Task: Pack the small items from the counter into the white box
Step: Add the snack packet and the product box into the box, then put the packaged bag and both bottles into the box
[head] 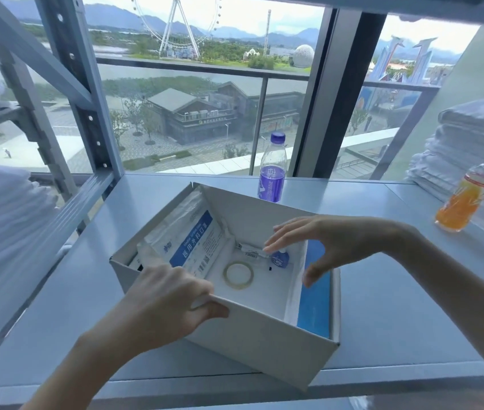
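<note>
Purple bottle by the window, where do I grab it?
The bottle stands upright and round, so grip its labelled middle. The box sits just in front, so reach in from the right, over the counter.

The camera sits on the person's head. It looks forward and down, close over the box (258, 344).

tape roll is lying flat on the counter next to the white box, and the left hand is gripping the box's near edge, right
Not quite. The tape roll lies flat inside the white box, on its floor, not on the counter beside it; the head view shows this. The left hand does grip the box's near edge.
</note>
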The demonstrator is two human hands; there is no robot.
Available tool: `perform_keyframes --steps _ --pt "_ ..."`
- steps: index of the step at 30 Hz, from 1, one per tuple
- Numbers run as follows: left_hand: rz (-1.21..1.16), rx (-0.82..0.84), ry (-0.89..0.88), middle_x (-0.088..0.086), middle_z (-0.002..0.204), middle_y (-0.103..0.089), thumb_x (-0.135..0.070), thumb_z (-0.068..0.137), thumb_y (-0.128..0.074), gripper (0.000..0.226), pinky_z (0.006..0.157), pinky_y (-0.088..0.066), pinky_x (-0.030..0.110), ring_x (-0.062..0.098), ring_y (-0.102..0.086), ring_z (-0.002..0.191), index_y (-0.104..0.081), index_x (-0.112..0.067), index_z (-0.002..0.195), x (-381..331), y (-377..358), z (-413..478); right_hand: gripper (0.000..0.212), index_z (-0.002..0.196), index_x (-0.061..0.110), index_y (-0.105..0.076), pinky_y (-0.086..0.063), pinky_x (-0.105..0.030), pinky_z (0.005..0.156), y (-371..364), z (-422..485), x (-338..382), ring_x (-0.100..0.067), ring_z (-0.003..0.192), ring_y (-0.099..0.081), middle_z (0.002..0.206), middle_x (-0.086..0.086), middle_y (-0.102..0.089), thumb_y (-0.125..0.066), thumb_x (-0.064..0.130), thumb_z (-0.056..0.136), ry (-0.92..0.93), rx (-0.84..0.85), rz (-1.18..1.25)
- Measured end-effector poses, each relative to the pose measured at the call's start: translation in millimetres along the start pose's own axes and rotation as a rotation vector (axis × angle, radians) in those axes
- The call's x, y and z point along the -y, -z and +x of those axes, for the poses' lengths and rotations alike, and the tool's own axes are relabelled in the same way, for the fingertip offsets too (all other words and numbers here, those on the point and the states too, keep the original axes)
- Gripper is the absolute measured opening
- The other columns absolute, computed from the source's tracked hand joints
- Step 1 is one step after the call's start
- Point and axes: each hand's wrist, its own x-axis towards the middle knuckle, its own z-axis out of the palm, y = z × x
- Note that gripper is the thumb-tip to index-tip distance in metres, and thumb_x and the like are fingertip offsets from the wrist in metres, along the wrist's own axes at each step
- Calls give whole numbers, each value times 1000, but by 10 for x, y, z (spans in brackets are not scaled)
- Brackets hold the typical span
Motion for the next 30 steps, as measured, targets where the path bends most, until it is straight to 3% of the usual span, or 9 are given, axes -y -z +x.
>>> perform_keyframes --steps 3,6,8,11,14,17,20,24,30 --pt "-49 27 64 -6 38 -44 -72 80 -30 63 42 -11 15 9 -33 33 -44 -19 49 -238 -2 -33 56 124 32 -56 -36 -12 96 -317 -73 220 10 112 -47 123 20 -55 -50 60 77 -8 -180 101" --pt "-47 33 102 -4 51 -56 -72 82 -30 55 44 -17 23 11 -43 43 -37 -22 58 -574 -73 23 64 118 39 -57 -44 -27 95 -588 -196 287 8 108 -50 118 23 -59 -34 79 74 -72 -278 -12" --pt "-43 12 155 -3 56 -59 -68 85 -31 54 43 -13 24 12 -52 48 -31 -20 59 -784 1 70 71 113 38 -58 -37 -29 104 -678 -259 310 4 106 -52 111 21 -62 -26 85 71 -119 -234 -115" --pt "-86 176 237 0 91 -64 -64 91 -27 53 56 -27 30 18 -61 85 -30 -15 70 -1002 -23 79 73 105 34 -61 -14 -22 116 -742 -394 266 1 101 -55 101 17 -66 -23 84 68 -164 -204 -243" --pt "-36 276 230 -1 99 -64 -62 92 -28 42 64 -28 30 20 -60 94 -38 -23 81 -1146 -34 100 74 107 36 -60 -16 -23 116 -754 -607 147 3 100 -53 99 18 -64 -24 87 68 -221 -188 -230" --pt "-26 338 182 -2 99 -63 -63 92 -27 42 66 -30 29 21 -59 95 -41 -24 84 -1138 -27 146 70 109 37 -59 -36 -29 105 -722 -693 110 6 108 -44 104 22 -62 -30 86 68 -222 -165 -137" --pt "-53 371 92 -3 96 -62 -72 85 -21 59 69 -38 30 20 -58 90 -51 -22 94 -999 12 206 70 112 40 -57 -42 -30 96 -637 -672 80 5 105 -46 106 25 -60 -27 86 68 -206 -221 -86" --pt "-133 257 79 -12 99 -63 -77 70 -2 78 78 -45 29 9 -58 89 -55 -31 103 -814 183 264 59 110 37 -60 -37 -28 104 -576 -581 8 5 103 -49 105 23 -61 -33 77 75 -159 -290 -70" --pt "-49 90 154 -13 101 -61 -54 92 -37 37 86 -40 24 8 -53 102 -61 -28 105 -351 151 473 41 113 27 -62 -48 -23 86 -283 -346 -83 5 94 -52 112 11 -64 -54 51 81 -78 -448 -80"
